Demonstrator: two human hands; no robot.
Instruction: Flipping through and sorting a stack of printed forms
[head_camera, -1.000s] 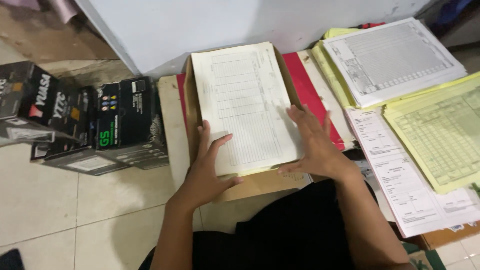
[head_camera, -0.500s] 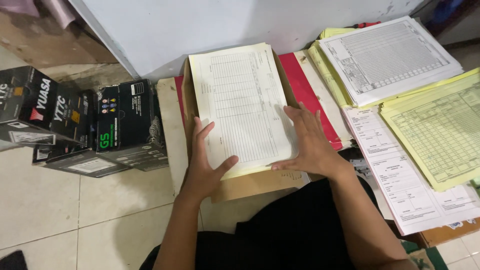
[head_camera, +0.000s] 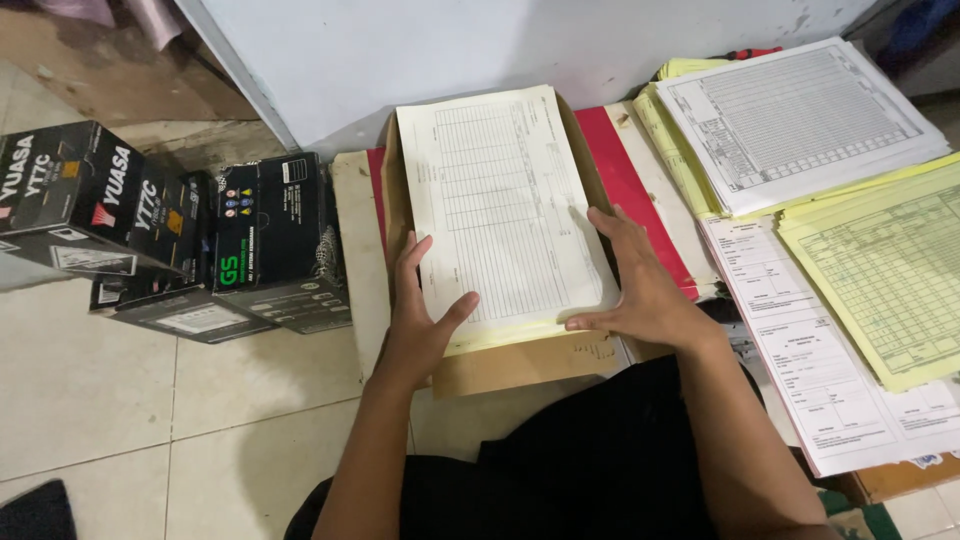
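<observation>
Between both hands lies a stack of forms (head_camera: 505, 215), white ruled sheet on top with yellow copies showing at its near edge, resting on a brown cardboard folder (head_camera: 520, 365) over a red one (head_camera: 630, 180). Left hand (head_camera: 418, 315) lies flat and open against the stack's left edge, thumb on the paper; right hand (head_camera: 640, 285) presses open on its right near corner (neither grips anything). Left of them on the tiled floor (head_camera: 120, 400) stand black boxes (head_camera: 170, 235) with white, red and green labels. Right of the folders lie white table sheets (head_camera: 800, 120), yellow gridded sheets (head_camera: 890, 280) and a white printed form (head_camera: 810, 370).
</observation>
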